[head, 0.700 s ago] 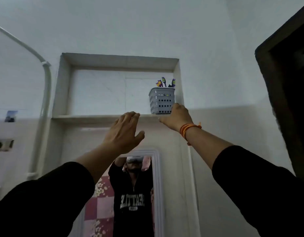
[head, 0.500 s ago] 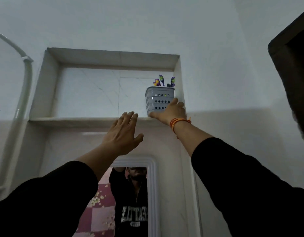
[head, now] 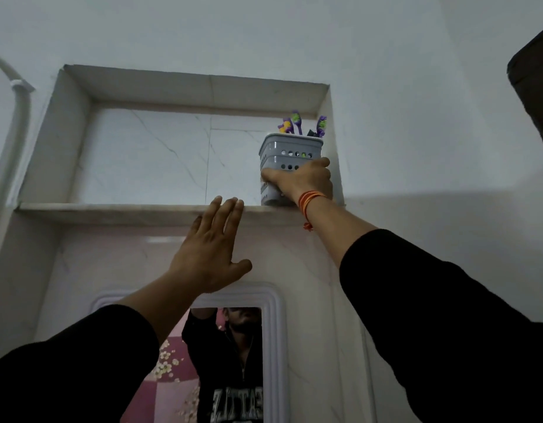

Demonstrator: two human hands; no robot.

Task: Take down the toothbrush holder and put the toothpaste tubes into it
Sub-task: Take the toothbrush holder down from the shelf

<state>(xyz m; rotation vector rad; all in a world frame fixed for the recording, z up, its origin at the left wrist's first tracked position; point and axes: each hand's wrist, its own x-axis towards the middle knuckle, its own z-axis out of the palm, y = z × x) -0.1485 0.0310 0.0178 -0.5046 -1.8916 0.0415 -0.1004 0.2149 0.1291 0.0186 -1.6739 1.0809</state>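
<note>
- My right hand point(head: 305, 181) wraps the lower half of the grey perforated toothbrush holder point(head: 290, 166), thumb on its left face and fingers around the right, a closed grip low down so it should lift without tipping.
- The holder stands upright at the right end of the marble shelf point(head: 111, 210), tight against the niche's right wall, with toothbrushes point(head: 297, 123) poking out of its top.
- My left hand point(head: 210, 248) is spread flat and empty, fingertips at the shelf's front edge, probably steadying my reach.
- No toothpaste tubes are in sight.
- Below hangs a white-framed mirror point(head: 274, 331); a white pipe point(head: 17, 117) runs along the far left wall.
</note>
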